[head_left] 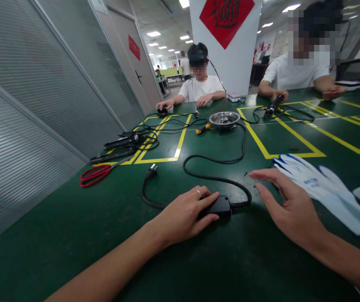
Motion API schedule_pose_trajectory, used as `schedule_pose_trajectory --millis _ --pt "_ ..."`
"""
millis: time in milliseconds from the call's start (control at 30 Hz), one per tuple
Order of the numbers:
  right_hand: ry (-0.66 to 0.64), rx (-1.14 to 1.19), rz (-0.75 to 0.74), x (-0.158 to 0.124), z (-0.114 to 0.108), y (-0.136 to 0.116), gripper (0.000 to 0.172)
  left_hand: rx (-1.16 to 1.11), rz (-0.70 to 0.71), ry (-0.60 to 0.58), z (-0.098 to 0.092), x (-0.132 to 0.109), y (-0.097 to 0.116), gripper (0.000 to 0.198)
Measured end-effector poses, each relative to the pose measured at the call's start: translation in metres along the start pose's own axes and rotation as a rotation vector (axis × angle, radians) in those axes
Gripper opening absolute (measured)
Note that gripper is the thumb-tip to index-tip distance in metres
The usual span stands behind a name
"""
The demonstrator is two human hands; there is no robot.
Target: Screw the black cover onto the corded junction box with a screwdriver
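My left hand [188,214] lies over a black power adapter box [224,205], thumb on the near side and fingers across the top. From the box's left end a short cord runs to a two-prong plug [151,170] on the green table [173,268]. A longer black cable [213,178] leaves its right end and winds back towards a metal bowl [211,119]. Fingers stretched and thumb apart, my right hand [293,207] hovers to the right of the box, holding nothing. Small dark bits, perhaps screws [245,174], lie near its fingertips.
White gloves [316,184] with blue cuffs lie beside my right hand. Red-handled scissors [96,174] and black tools [120,144] are at left. A yellow-and-black screwdriver [202,129] rests by the bowl. Two people across the table handle black items.
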State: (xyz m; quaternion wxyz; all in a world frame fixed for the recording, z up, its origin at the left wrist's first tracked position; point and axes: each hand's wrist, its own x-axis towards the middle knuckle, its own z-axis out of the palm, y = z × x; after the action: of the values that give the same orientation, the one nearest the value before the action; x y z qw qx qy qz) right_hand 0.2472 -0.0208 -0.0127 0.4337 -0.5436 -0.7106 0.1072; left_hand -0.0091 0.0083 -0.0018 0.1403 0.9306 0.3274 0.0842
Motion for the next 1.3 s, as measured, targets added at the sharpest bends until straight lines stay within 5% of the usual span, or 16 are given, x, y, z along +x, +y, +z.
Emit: schedule_pose_trajectory --millis 533,633,700,800,900,967,1167,1300 --pt "0.12 -0.164 0.064 0.02 -0.011 0.024 0.022 0.016 -0.017 0.008 -0.001 -0.002 0.002 0.045" --pt "0.114 -0.24 0.041 0.023 -0.014 0.025 0.024 0.061 -0.013 0.086 0.001 -0.002 0.002 0.062" --pt "0.09 -0.393 0.023 0.025 -0.017 0.031 0.029 0.102 0.004 0.129 0.004 -0.001 0.003 0.076" --pt "-0.069 -0.641 0.135 0.024 -0.02 0.047 0.043 0.137 0.038 0.027 0.01 0.001 0.004 0.071" --pt "-0.248 -0.641 0.334 0.023 -0.02 0.067 0.045 0.148 0.022 -0.045 0.014 0.002 0.005 0.062" --pt "-0.257 -0.583 0.384 0.025 -0.021 0.073 0.04 0.149 0.019 -0.031 0.015 0.002 0.005 0.065" --pt "-0.063 -0.269 0.441 0.048 -0.047 0.046 0.048 0.03 0.04 0.087 0.008 0.0 0.001 0.069" --pt "0.383 0.346 0.369 0.056 -0.058 0.034 0.034 -0.046 0.062 0.086 0.001 -0.003 -0.002 0.052"
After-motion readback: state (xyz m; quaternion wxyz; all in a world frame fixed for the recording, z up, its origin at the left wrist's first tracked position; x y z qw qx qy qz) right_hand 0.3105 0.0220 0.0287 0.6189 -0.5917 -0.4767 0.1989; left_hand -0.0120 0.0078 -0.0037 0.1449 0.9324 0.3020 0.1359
